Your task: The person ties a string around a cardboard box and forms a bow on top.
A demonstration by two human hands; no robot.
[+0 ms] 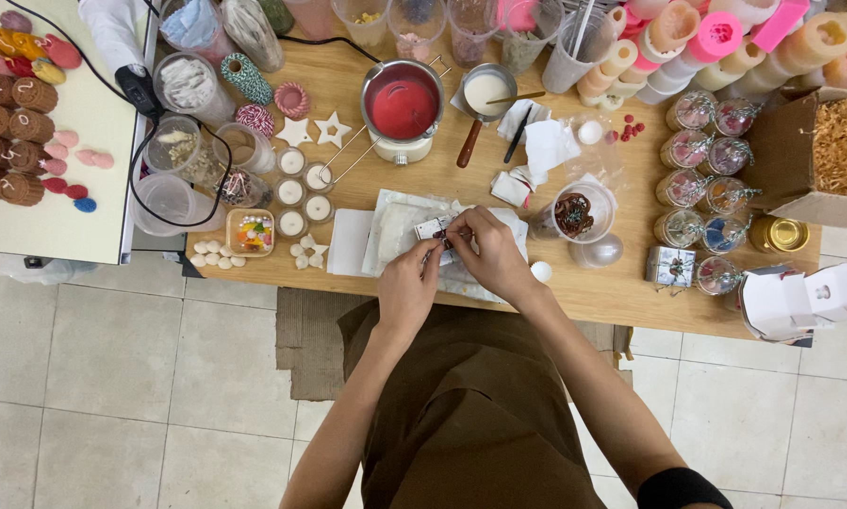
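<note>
Both hands are meeting over the white mat (386, 231) at the table's (621, 292) near edge; left hand (407, 286) and right hand (492, 253) are pinching a small box (435, 228); keeping fingertips (453, 229) close and the box low is steadying the work.
</note>
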